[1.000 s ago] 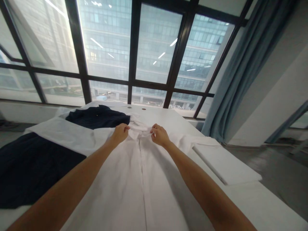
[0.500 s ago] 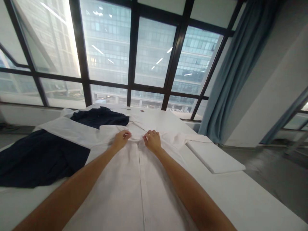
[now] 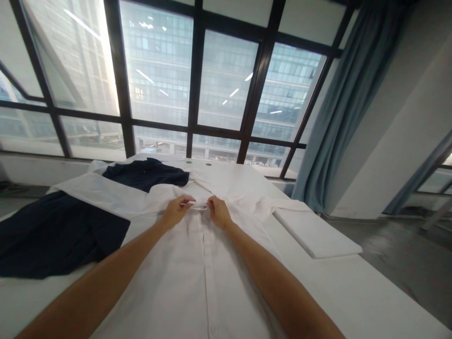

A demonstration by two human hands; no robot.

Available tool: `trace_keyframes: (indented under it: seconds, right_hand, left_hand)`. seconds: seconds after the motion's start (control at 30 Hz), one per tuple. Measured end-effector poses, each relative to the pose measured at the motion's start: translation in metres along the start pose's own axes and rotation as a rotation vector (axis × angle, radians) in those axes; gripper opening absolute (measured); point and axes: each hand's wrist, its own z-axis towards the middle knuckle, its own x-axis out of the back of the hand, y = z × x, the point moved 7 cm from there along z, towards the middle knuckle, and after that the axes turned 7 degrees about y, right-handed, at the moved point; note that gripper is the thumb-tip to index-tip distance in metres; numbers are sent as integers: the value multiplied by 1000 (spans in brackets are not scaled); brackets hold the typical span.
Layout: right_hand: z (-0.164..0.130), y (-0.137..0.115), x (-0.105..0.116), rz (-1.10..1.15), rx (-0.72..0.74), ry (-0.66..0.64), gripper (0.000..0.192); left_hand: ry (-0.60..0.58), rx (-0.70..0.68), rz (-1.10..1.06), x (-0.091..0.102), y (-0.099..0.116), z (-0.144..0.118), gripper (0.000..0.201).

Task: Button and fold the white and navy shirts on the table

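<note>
A white button-front shirt (image 3: 176, 278) lies front side up on the white table, its collar end away from me and its button placket running down the middle. At the collar, my left hand (image 3: 177, 209) pinches the left edge of the fabric. My right hand (image 3: 218, 212) pinches the collar's other side, a short gap away. Between my fingertips runs a narrow curved strip of the collar (image 3: 199, 206). Both forearms reach over the shirt's body. The fingertips partly cover the collar ends.
Dark navy garments (image 3: 63, 235) lie on the left, with white cloth (image 3: 102, 193) between them. To the right, a folded white item (image 3: 318, 233) rests on the table (image 3: 353, 292). Black-framed windows (image 3: 226, 84) stand behind, beside a blue curtain (image 3: 339, 113).
My right hand has moved slightly left and its fingers have closed into a tighter pinch on the collar. The two hands are now a little nearer each other.
</note>
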Motion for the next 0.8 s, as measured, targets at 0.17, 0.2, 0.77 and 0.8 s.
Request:
trace_keyframes:
  seconds: [0.17, 0.2, 0.77, 0.8]
  right_hand:
    - [4, 11, 9, 199, -107, 139, 25]
    - [5, 11, 11, 222, -107, 157, 25]
    - [20, 21, 22, 675, -201, 235, 25]
    - [21, 21, 22, 711, -203, 232, 26]
  left_hand:
    - [15, 25, 29, -1, -3, 0, 29]
    - [1, 20, 53, -3, -3, -1, 27]
    - [-404, 435, -227, -29, -25, -10, 25]
    - [-429, 437, -207, -32, -25, -11, 22]
